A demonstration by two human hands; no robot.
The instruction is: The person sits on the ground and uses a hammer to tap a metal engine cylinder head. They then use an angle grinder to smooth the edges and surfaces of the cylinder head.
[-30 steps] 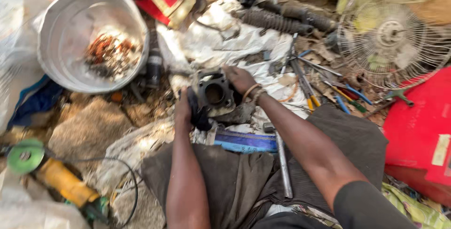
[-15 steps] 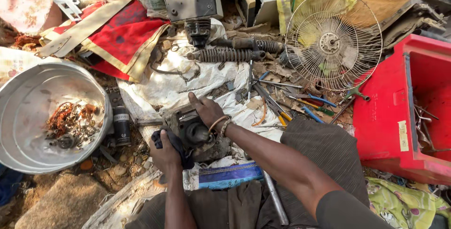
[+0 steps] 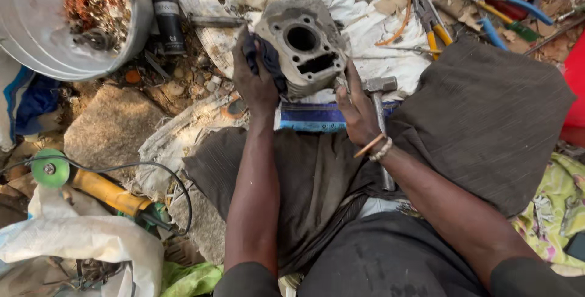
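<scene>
left hand [image 3: 256,80]: curled around a dark blue rag [image 3: 268,59] and pressed with it against the left side of a grey metal engine block [image 3: 301,47]; fingers closed on the cloth, thumb side up.
right hand [image 3: 356,111]: fingers bent and closed against the block's lower right edge; bead and cord bracelets [image 3: 378,147] at the wrist.
engine block: between the two hands and gripped by both, just ahead of the knees, tilted so its round bore and a rectangular port face up; it sits over white sacking [image 3: 365,22].
hammer [image 3: 379,89]: just right of the right hand, metal head beside the thumb, handle running back under the wrist across the lap; whether the hand touches it cannot be told.
blue strip [image 3: 317,117]: flat between the wrists, just below the block.
trousers [image 3: 475,120]: dark cloth under both forearms, one knee raised to the right of the right hand.
grinder [image 3: 91,184]: well left of the left forearm, green disc, yellow body, black cable looping towards the leg.
white sack [image 3: 79,242]: near and left of the left elbow.
flat stone [image 3: 106,129]: left of the left hand.
black cylinder [image 3: 166,10]: beyond the left hand, to its left.
metal basin [image 3: 55,41]: far left of it, holding copper wire and scraps.
pliers and screwdrivers [image 3: 481,7]: beyond the right hand, yellow, blue and red handles scattered on the ground.
</scene>
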